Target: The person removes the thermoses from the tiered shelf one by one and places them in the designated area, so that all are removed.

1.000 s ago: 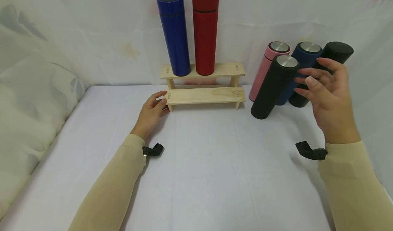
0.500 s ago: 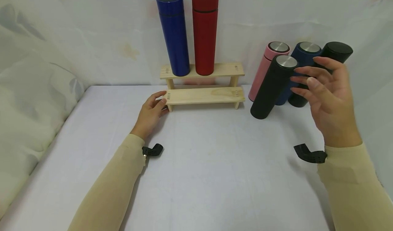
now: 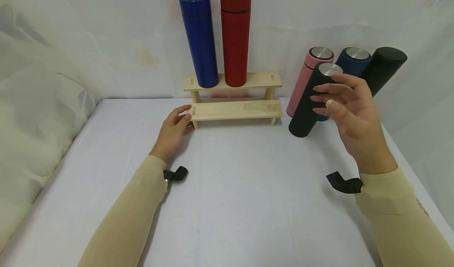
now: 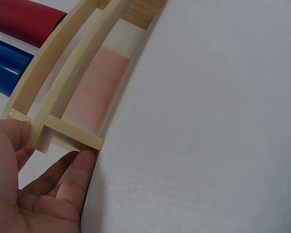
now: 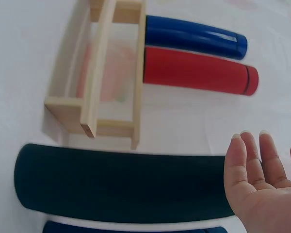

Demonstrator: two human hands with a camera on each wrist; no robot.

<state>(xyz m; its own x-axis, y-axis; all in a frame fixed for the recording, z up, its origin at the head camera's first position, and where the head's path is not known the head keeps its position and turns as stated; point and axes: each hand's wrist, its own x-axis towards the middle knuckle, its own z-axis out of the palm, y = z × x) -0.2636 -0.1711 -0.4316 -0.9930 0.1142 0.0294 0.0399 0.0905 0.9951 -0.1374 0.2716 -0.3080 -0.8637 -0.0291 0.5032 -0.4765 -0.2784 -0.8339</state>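
A two-step wooden rack (image 3: 235,110) stands at the back of the white table. A blue flask (image 3: 199,38) and a red flask (image 3: 235,38) stand upright on its upper step. My left hand (image 3: 182,119) grips the left end of the lower step, thumb on top; the left wrist view shows the fingers (image 4: 75,174) against the rack's foot (image 4: 70,136). My right hand (image 3: 333,96) hovers open with spread fingers just right of a leaning black flask (image 3: 308,105) with a silver lid. In the right wrist view the palm (image 5: 254,179) faces that flask (image 5: 121,182) without touching it.
Behind the black flask, a pink flask (image 3: 305,77), a navy flask (image 3: 354,58) and an all-black flask (image 3: 384,68) lean against the cloth backdrop. Crumpled white cloth (image 3: 32,113) borders the table on the left. The table edge runs close on the right.
My right hand has moved left and a little down, closer to the silver-lidded black flask. The left hand and the rack have stayed put.
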